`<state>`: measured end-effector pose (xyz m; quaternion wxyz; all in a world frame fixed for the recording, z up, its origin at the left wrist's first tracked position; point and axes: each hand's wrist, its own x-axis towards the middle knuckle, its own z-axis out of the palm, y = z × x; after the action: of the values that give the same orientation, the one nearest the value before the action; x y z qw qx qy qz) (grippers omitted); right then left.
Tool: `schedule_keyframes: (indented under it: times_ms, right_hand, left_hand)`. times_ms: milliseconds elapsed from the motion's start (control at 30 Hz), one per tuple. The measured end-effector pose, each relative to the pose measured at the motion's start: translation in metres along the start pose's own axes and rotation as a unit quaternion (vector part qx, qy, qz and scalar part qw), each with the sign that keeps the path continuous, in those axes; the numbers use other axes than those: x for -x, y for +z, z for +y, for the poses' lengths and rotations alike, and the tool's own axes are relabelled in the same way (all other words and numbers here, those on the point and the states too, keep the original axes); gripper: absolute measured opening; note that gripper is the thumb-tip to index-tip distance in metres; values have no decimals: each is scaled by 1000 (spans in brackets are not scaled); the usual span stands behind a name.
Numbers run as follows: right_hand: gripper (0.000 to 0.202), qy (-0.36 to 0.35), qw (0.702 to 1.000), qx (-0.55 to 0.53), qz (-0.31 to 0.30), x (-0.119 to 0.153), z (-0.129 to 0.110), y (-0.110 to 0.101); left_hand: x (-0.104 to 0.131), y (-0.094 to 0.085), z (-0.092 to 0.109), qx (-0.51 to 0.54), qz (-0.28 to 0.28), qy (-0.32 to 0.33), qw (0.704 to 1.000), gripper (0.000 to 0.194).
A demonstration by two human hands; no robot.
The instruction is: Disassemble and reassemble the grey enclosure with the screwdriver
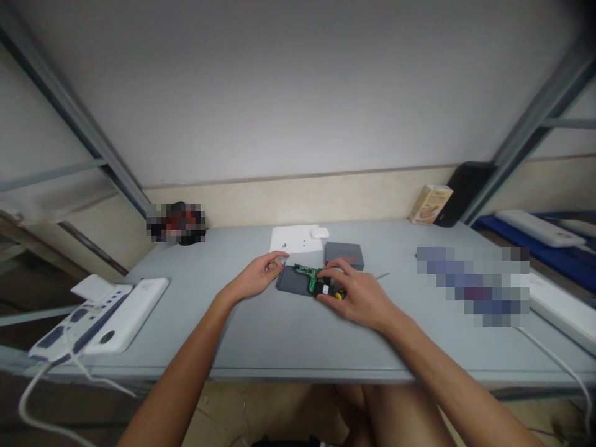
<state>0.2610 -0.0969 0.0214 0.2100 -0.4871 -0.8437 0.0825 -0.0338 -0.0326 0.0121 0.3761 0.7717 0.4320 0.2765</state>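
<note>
A flat dark grey casing lies on the desk between my hands. On its right part rests a green circuit board joined to black parts with a white label, and something yellow shows beside them. My right hand curls over the board's right side, its fingers wrapped round the black parts. My left hand touches the casing's upper left corner with thumb and fingers bent together; whether a small part sits between them is too small to tell. A grey box stands just behind my right hand.
Behind lies a white sheet with tiny dark bits and a white case. A thin rod lies right of my right hand. A power strip and white device sit left; a yellow box stands back right.
</note>
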Motion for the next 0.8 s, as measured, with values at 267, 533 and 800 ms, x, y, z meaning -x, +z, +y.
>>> schedule_keyframes:
  times_ms: [267, 533, 800]
  right_hand:
    - [38, 3, 1000, -7, -3, -2, -1, 7]
    - [37, -2, 1000, -29, 7, -3, -1, 11]
    - [35, 2, 1000, -20, 3, -3, -1, 9]
  left_hand:
    - [-4, 13, 3, -27, -1, 26, 999, 44]
    - [-5, 12, 0, -50, -2, 42, 998, 40]
    - [-6, 13, 4, -43, 8, 42, 998, 41]
